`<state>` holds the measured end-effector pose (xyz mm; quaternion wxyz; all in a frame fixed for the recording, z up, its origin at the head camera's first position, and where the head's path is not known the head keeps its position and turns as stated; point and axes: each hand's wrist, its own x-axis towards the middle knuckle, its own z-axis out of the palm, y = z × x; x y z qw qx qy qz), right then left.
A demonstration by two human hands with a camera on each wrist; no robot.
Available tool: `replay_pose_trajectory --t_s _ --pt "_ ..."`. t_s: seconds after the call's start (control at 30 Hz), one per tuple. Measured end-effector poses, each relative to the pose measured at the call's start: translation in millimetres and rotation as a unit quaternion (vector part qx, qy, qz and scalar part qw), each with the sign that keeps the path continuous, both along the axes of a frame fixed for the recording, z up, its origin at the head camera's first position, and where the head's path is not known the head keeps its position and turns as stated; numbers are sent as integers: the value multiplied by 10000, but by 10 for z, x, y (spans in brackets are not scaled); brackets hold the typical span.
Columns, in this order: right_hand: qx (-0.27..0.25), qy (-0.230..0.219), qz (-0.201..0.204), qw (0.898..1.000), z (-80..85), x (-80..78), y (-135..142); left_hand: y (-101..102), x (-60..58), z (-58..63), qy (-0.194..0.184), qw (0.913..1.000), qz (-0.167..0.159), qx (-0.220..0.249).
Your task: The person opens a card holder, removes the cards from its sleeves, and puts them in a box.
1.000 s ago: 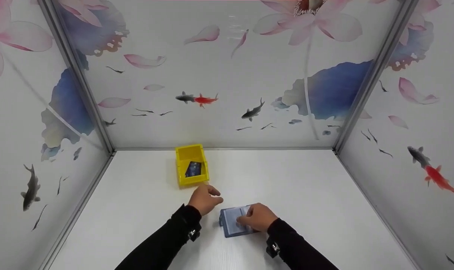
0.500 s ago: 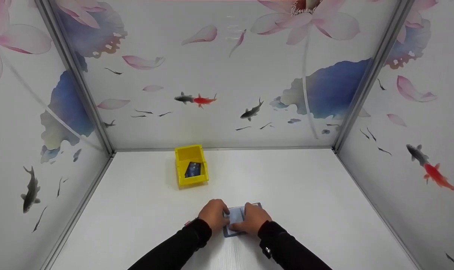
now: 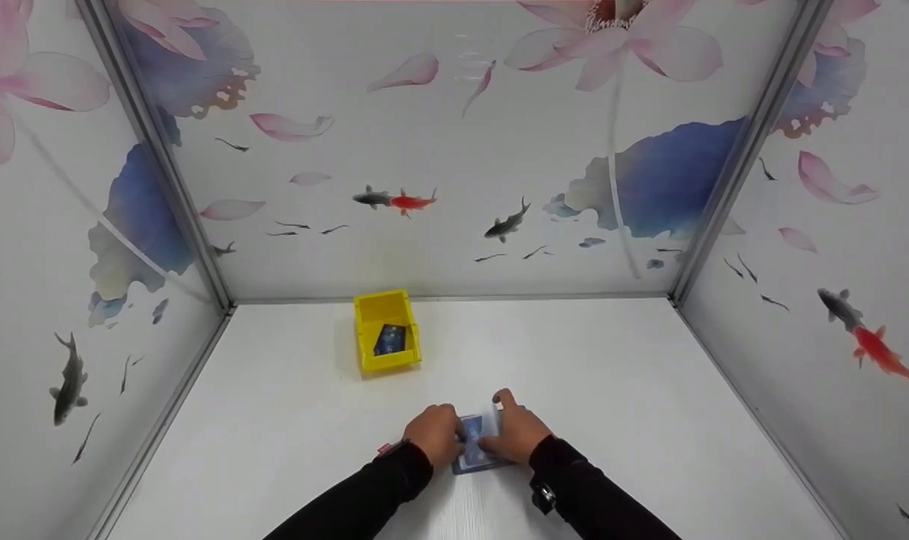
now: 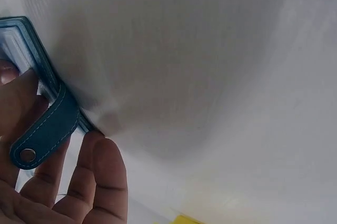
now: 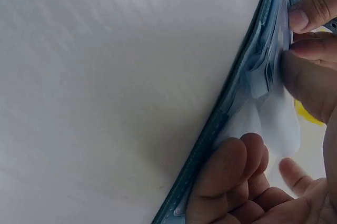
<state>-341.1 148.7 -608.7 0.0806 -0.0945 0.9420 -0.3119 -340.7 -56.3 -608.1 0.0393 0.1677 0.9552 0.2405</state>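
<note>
A blue card holder with stitched edges and clear plastic sleeves lies spread on the white table, between both hands. My left hand grips its left edge, thumb over the sleeves and fingers at the cover's rim. In the left wrist view, a snap strap of the holder crosses the fingers. From the right, my right hand pinches raised clear sleeves between its thumb and curled fingers, while one finger points away. A bluish patterned face shows in the sleeve between the hands.
A yellow bin stands at the back left of the white table, holding dark blue cards. White panels printed with lotus and fish rise behind and on both sides, joined by metal posts.
My left hand has come from near the yellow bin to the holder's left edge. The right hand's upper finger has lifted, and the showing sleeve has changed from pale to patterned blue.
</note>
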Motion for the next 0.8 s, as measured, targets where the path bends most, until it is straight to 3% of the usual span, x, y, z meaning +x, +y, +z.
replay_pose_trajectory --t_s 0.23,0.5,0.8 --pt "-145 -138 79 9998 -6 -68 115 39 -9 12 20 9998 48 -188" --pt "-545 -254 -333 9976 -2 -84 198 43 -13 -11 -21 9997 253 -66" --pt "-312 49 -413 9986 35 -75 243 50 -7 -28 92 9995 309 32"
